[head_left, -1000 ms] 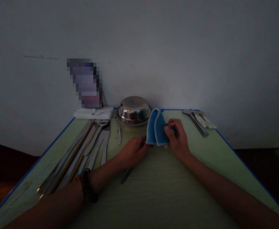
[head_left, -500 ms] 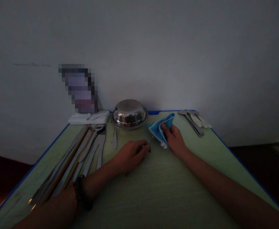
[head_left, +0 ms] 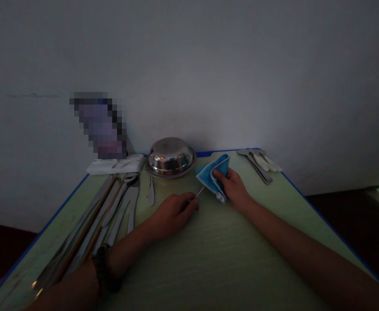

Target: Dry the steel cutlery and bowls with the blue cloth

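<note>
My left hand (head_left: 174, 214) is closed round a slim metal utensil (head_left: 200, 191). Its narrow shaft sticks out past my fingertips toward the cloth, and its far end is hidden there, so its kind cannot be made out. A folded blue cloth (head_left: 212, 176) with pale edging and a small white tag is pinched in my right hand (head_left: 236, 190), thumb on top. Both hands are over the middle of the pale green table (head_left: 215, 255). Just beyond my left hand lies a small metal utensil (head_left: 151, 192), partly under the rim of an upturned steel bowl (head_left: 170, 156).
Several metal utensils and wooden chopsticks (head_left: 75, 237) lie along the left side, partly behind my left forearm. A blurred-out screen (head_left: 100, 129) leans on the wall above a white power strip-like block (head_left: 116, 165). More metal utensils (head_left: 256, 166) and white-handled pieces (head_left: 269, 160) lie at back right.
The cloth, first standing folded between both hands, has tilted down in my right hand. The utensil's shaft has come into view between my left fingers and the cloth. The whole view has shifted slightly.
</note>
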The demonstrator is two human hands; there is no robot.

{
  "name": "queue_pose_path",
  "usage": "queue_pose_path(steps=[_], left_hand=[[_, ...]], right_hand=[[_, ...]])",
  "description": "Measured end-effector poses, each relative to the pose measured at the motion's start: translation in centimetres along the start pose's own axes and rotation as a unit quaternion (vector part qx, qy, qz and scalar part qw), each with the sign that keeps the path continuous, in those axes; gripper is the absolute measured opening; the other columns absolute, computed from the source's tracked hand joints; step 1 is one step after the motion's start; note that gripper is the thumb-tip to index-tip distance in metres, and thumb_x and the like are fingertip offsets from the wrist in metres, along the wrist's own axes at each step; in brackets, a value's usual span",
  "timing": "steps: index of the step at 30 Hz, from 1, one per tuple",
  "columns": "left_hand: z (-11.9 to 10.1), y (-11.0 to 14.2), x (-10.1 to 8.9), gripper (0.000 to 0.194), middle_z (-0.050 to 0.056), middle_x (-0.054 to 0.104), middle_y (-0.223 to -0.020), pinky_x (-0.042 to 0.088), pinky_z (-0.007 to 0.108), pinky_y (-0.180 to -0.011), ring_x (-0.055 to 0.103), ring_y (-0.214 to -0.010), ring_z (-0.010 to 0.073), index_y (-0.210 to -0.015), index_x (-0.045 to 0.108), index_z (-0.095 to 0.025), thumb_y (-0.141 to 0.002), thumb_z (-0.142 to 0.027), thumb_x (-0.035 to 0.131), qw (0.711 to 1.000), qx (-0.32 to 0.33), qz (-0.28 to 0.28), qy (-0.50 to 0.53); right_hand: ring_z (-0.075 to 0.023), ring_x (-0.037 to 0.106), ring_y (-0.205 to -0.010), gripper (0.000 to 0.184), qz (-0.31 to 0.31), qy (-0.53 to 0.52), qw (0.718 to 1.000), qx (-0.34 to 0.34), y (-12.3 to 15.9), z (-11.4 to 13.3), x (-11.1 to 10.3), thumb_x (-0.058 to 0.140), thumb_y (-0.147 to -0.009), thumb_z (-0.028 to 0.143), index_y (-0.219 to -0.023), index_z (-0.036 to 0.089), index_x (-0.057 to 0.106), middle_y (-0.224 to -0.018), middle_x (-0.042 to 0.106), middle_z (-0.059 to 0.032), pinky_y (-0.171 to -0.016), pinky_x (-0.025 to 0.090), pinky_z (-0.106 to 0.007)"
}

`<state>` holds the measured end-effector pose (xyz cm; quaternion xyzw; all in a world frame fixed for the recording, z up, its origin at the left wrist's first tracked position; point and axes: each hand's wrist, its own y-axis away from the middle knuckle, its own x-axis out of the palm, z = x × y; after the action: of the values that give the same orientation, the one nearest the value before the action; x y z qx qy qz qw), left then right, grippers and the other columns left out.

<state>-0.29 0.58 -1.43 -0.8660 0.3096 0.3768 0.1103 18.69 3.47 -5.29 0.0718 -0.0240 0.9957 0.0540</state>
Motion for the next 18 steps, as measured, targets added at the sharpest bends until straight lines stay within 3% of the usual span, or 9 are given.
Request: queue_pose_path(steps=[6, 12, 18], left_hand=[[0.16, 0.06, -0.19, 0.035, -0.006, 0.047, -0.048, 0.035, 0.019, -0.046, 0.045, -0.044, 0.0090, -0.086, 0.057, -0.016, -0.091, -0.039, 0.031, 0.996, -0.020, 0.061, 0.066], [0.48, 0.02, -0.13, 0.036, -0.005, 0.046, -0.054, 0.035, 0.019, -0.047, 0.043, -0.048, 0.0086, -0.081, 0.054, -0.016, -0.092, -0.040, 0.030, 0.994, -0.030, 0.035, 0.094], [0.49, 0.07, -0.18, 0.035, -0.005, 0.045, -0.057, 0.038, 0.020, -0.049, 0.044, -0.051, 0.0098, -0.091, 0.055, -0.016, -0.091, -0.040, 0.030, 0.993, -0.042, 0.041, 0.103]], right_hand=[[-0.0116, 0.053, -0.049, 0.038, -0.104, -0.136, 0.983, 0.071, -0.60, 0.16, -0.11, 0.062, -0.061, 0.058, -0.069, 0.022, 0.053, -0.053, 0.055, 0.0046, -0.045, 0.042, -0.023], [-0.0109, 0.056, -0.055, 0.034, -0.017, -0.123, 0.991, 0.047, -0.50, 0.71, -0.38, 0.072, -0.057, 0.045, -0.074, 0.019, 0.058, -0.064, 0.063, 0.0024, -0.053, 0.046, -0.023], [-0.0104, 0.057, -0.055, 0.026, 0.020, -0.146, 0.986, 0.083, -0.58, 0.61, -0.70, 0.076, -0.056, 0.033, -0.072, 0.018, 0.063, -0.066, 0.066, 0.0016, -0.053, 0.047, -0.023]])
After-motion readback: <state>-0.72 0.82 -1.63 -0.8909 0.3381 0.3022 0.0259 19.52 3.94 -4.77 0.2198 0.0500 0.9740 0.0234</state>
